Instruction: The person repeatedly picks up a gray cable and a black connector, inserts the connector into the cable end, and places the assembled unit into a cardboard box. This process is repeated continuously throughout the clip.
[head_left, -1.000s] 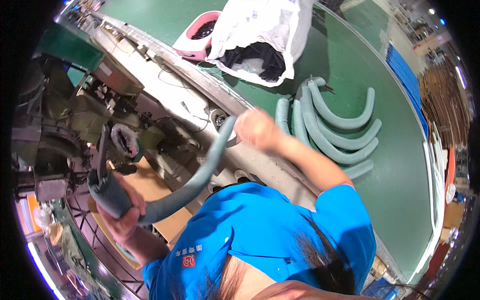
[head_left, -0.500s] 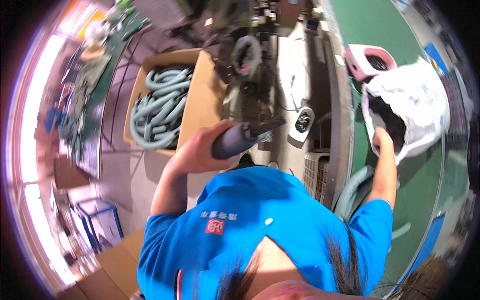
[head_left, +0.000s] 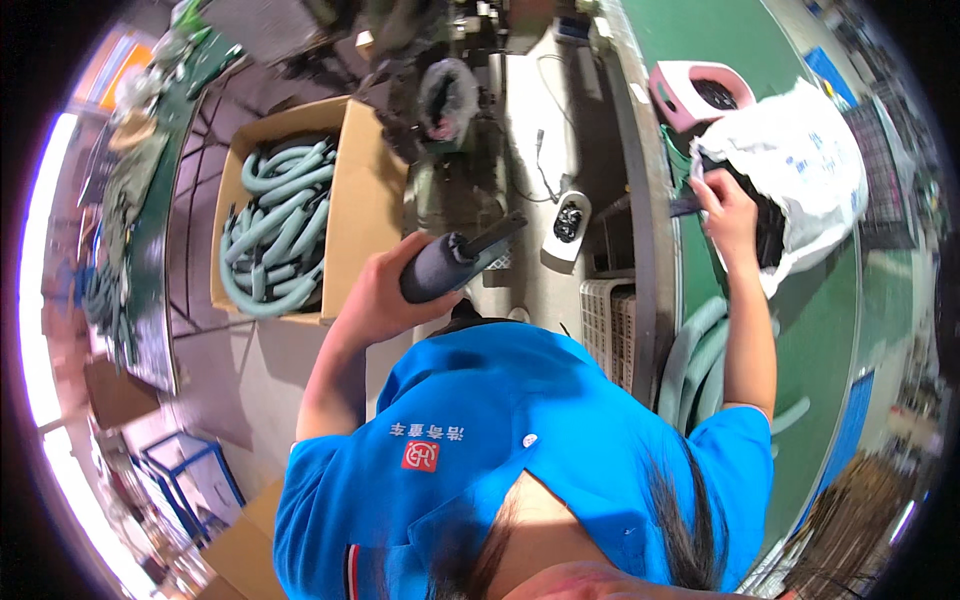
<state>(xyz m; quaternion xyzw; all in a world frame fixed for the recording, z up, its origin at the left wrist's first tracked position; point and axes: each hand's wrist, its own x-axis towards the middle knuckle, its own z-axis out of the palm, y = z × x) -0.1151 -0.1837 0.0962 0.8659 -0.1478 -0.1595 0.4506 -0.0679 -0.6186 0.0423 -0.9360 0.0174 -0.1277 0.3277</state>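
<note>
My left hand (head_left: 390, 285) is closed round a roll-like piece covered in dark grey foam (head_left: 432, 270), in front of my chest. A flat black strip (head_left: 495, 238) sticks out of its far right end. Over at the right, my right hand (head_left: 730, 212) pinches a small dark flat piece (head_left: 685, 206) just outside the mouth of a white plastic bag (head_left: 815, 165). Black contents (head_left: 768, 228) show inside the bag, partly hidden by my hand and wrist. The bag lies on a green-topped bench (head_left: 800, 340).
Grey-green foam tubes (head_left: 695, 360) lie on the bench beside my right forearm. Behind the bag stands a pink container (head_left: 672, 100) of black parts. A white tray (head_left: 560, 245) and a plastic crate (head_left: 607, 320) sit left of the bench. At left is a cardboard box (head_left: 368, 190) of curved foam-covered tubes (head_left: 290, 225).
My right hand has come out of the bag's mouth, moving left and away from me, with the small dark piece in its fingers. The left hand still holds the foam-covered piece.
</note>
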